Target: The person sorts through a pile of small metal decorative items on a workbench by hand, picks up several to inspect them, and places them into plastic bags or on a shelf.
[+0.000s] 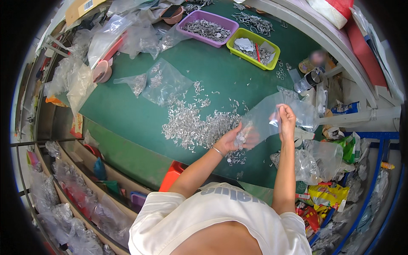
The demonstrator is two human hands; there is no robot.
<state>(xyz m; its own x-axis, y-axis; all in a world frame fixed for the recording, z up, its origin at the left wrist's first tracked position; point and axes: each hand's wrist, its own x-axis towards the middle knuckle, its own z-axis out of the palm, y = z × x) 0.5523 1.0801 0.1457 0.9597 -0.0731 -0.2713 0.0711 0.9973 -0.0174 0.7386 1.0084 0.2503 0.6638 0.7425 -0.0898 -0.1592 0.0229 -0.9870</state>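
Note:
My right hand [286, 121] pinches the upper edge of a clear plastic bag [272, 114] and holds it up over the green table [221, 76]. My left hand [238, 138] is cupped at the bag's lower mouth with a handful of small silver metal pieces [240, 137] in the palm. Just left of that hand, a wide heap of the same metal pieces [195, 125] lies spread on the table. A thin bracelet sits on my left wrist.
Filled clear bags [163, 83] lie further back on the table. A purple tray [207, 28] and a lime-green tray [253, 48] of metal parts stand at the far edge. More bags and packets [318, 161] pile up at right. Shelves with bags [68, 204] run along the left.

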